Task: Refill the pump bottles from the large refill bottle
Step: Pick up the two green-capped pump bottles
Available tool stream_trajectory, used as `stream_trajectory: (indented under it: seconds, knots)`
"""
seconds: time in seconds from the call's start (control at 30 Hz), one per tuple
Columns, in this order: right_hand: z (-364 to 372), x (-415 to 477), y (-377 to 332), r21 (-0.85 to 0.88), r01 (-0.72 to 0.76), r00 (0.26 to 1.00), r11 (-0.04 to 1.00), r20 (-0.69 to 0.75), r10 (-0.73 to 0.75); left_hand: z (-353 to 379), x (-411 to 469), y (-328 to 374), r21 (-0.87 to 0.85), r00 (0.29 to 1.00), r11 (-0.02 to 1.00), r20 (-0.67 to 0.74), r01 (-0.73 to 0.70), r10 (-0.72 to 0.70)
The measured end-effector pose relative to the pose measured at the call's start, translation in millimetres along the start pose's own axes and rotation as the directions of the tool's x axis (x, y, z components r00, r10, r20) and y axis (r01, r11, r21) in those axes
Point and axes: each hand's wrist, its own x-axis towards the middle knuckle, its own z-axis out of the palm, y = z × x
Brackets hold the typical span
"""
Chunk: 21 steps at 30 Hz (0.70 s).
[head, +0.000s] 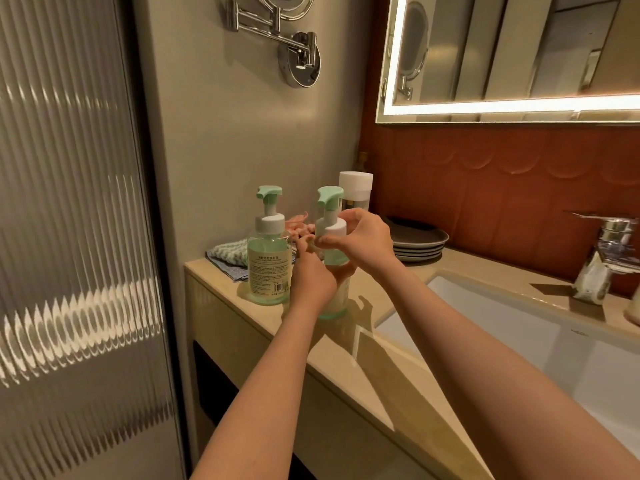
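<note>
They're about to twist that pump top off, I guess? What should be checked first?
1. Left hand grips the pump bottle: ok.
2. Right hand pinches the white collar: ok.
3. Bottle upright on the counter: ok.
4. Collar already loosened: cannot tell.
5. Second pump bottle upright, capped: ok.
6. White-capped container behind is the refill, opened: cannot tell.

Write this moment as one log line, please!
left hand: grips held pump bottle body | right hand: pinches its white collar, likely unscrewing | other pump bottle: stands on counter, capped
</note>
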Motion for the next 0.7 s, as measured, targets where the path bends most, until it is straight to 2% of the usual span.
stream_trajectory:
  seconds: [0.13,0.37,0.43,0.53,0.63,0.7]
  knots:
    - [-7.0,2.7,-0.5,0.022,0.023,0.998,0.999,0.059,-0.025,-0.7,-2.0,2.8,-0.01,1.0,1.0,0.014,0.027,-0.027]
    - [-22.1,2.2,-8.2,0.133,0.029,0.961,0.991,0.27,-0.065,-4.0,-3.6,3.3,-0.035,1.0,0.999,0.028,0.012,-0.011]
    - [-24.3,2.6,-7.7,0.114,0.04,0.949,0.993,0.308,-0.074,-4.9,-3.1,2.8,-0.048,0.999,0.999,0.039,0.02,-0.018]
    - [-29.5,4.0,-10.4,0.123,0.086,0.944,0.989,0.307,-0.12,-5.4,-1.5,2.3,-0.067,0.997,0.997,0.075,0.03,-0.025]
    - [-45.1,12.5,-27.2,0.305,0.072,0.959,0.95,0.24,-0.149,-7.5,-0.7,5.9,-0.08,0.995,0.996,0.095,0.043,-0.035]
    - [-52.8,15.7,-38.6,0.284,0.106,0.952,0.953,0.246,-0.179,-8.1,-2.4,6.8,-0.105,0.992,0.992,0.112,0.07,-0.058]
